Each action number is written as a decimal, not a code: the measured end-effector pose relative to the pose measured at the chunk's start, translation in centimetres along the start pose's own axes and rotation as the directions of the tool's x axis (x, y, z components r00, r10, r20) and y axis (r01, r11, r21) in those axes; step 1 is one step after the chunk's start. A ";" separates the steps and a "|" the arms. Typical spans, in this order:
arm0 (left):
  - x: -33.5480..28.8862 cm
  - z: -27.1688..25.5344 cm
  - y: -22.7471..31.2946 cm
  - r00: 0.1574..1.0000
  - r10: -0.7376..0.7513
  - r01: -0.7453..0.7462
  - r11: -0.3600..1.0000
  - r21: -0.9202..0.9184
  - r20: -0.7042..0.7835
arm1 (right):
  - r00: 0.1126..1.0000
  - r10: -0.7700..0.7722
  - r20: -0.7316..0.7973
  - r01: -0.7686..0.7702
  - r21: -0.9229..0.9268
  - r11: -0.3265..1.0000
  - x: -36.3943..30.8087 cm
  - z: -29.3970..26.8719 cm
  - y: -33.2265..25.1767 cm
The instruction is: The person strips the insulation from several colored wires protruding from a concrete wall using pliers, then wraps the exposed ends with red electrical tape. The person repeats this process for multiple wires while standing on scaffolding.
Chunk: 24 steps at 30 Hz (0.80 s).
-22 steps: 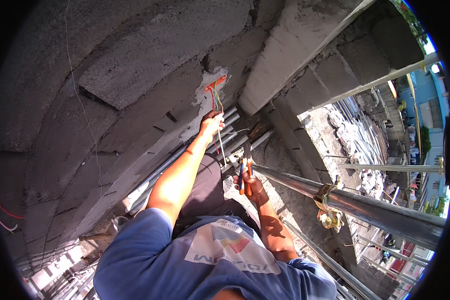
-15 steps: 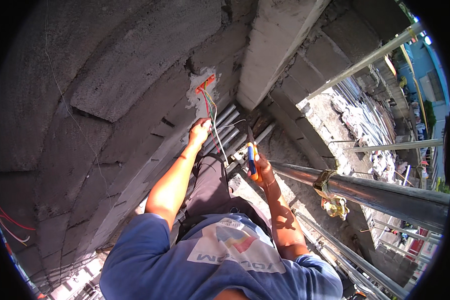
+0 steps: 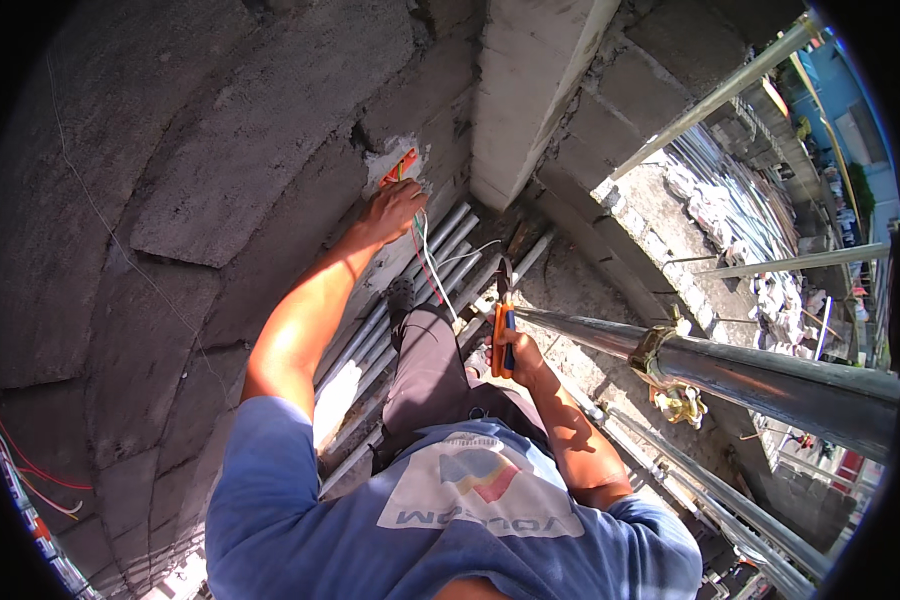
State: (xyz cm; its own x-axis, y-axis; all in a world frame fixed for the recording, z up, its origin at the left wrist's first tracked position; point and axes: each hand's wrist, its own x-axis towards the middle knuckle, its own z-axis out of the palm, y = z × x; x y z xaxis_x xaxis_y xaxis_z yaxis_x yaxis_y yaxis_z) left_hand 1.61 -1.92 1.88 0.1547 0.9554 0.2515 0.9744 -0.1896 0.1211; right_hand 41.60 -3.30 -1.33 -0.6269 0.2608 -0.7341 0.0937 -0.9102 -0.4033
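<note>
Here, left fingers [image 3: 408, 197] over wires [image 3: 425, 240], grip unclear; right fingers [image 3: 520, 347] around pliers [image 3: 500, 332]; lettering [image 3: 445, 520] across blue shirt [image 3: 310, 540]

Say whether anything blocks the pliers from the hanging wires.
Nothing visible stands between the pliers in the right hand and the wires lower down; near the orange box, the left hand covers part of them.

Seen from my remote post, one line of dark capital lettering [image 3: 425, 519] runs beside a multicoloured emblem [image 3: 485, 478] on the pale chest print [image 3: 402, 500] of a blue T-shirt [image 3: 310, 545].
</note>
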 end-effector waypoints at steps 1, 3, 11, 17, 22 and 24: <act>0.1 0.5 -0.6 0.999 -0.003 0.002 0.999 0.041 0.032 | 0.996 -0.035 -0.078 0.012 -0.277 0.961 0.1 0.0 -0.1; 0.1 1.3 -1.6 0.994 0.097 -0.086 0.973 0.213 -0.043 | 0.942 -0.250 -0.225 0.039 -0.665 0.745 0.2 -0.2 -0.5; 1.4 2.0 -3.1 0.994 0.088 -0.099 0.973 0.208 0.060 | 0.998 -0.061 0.015 0.061 0.009 0.998 1.8 -1.2 -2.1; 1.7 1.0 -2.7 0.967 -0.010 -0.003 0.999 0.048 0.256 | 0.871 -0.458 -0.177 0.234 -0.672 0.703 2.6 -0.4 -2.6; 1.8 0.8 -2.8 0.964 -0.013 0.007 1.000 0.020 0.267 | 0.573 -0.819 0.013 0.096 -0.994 0.051 1.2 0.9 -3.8; 1.8 0.7 -2.9 0.960 -0.005 -0.002 1.000 0.024 0.281 | 0.672 -0.738 0.055 0.117 -0.993 0.032 1.1 1.7 -4.3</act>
State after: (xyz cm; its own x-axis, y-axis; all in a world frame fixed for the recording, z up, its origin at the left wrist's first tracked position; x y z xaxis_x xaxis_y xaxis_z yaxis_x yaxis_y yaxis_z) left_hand -0.81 0.52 1.27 0.1895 0.9815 -0.0290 0.9777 -0.1859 0.0978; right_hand 39.19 0.35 0.58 -0.5335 0.8294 -0.1658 0.6977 0.3207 -0.6406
